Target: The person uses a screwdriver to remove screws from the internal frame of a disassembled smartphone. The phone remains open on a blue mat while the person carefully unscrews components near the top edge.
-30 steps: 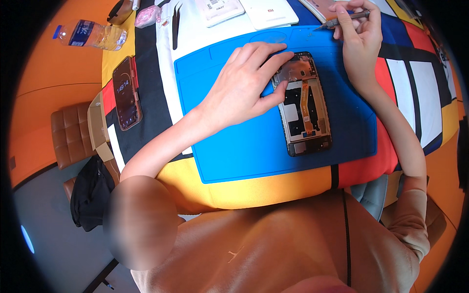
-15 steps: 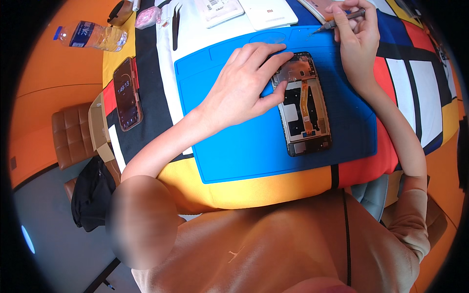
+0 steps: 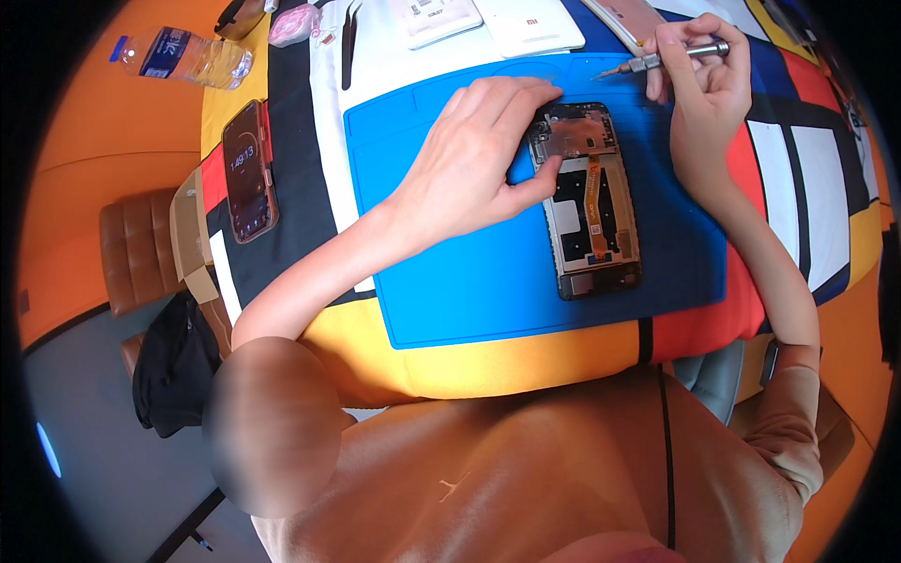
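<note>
Fingers [image 3: 738,69] of your right hand [image 3: 704,117] are closed around a slim screwdriver [image 3: 644,64], the thumb pressed across its handle, the tip pointing leftward and slightly down toward the far part of the blue mat [image 3: 460,281]. Your left hand [image 3: 469,155] is palm down and loosely spread: its thumb lies at the left edge of the opened phone [image 3: 578,202], the other fingers curve near its top left corner, by appearance to steady it. The phone lies flat on the right half of the mat, inner parts facing up, an orange ribbon [image 3: 593,206] running lengthwise. Judged from this, the step in hand is screw work on the phone, with the driver held off it, beyond its top edge. Whether the tip touches the mat or carries a screw cannot be told at this size. Any next move onto the phone calls for a light left hold, the driver stood upright and its tip kept clear of the ribbon. On pose, your right wrist is bent, right of the phone's upper end, forearm rising from the lower right; your left forearm slants in over the mat's left edge.
</note>
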`<state>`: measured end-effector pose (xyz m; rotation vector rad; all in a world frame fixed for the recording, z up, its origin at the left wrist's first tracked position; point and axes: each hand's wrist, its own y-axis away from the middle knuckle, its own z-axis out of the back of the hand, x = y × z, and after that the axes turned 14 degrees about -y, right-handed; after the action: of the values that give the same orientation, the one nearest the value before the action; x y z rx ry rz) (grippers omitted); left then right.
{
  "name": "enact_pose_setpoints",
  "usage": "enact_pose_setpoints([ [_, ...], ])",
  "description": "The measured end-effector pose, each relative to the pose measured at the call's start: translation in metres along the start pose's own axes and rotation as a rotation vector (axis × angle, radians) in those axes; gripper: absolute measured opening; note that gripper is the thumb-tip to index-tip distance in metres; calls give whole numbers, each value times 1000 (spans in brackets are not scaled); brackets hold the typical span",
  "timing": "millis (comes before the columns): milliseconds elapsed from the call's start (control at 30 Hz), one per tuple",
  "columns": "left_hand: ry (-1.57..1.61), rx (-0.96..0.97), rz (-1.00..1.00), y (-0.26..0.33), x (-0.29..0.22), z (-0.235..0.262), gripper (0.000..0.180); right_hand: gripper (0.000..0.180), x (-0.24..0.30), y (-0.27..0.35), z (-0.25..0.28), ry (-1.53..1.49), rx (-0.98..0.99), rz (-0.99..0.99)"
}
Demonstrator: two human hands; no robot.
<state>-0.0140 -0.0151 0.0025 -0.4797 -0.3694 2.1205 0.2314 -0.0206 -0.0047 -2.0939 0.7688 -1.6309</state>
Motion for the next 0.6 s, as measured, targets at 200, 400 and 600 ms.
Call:
enact_pose_setpoints([
  [200,70,12,25,-2,12,2,37,24,8,26,-8,-2,28,-52],
  [400,76,40,70,-3,14,-3,32,25,6,31,-5,8,204,50],
  [600,79,51,56,-5,15,-2,30,26,1,29,-5,104,261,138],
])
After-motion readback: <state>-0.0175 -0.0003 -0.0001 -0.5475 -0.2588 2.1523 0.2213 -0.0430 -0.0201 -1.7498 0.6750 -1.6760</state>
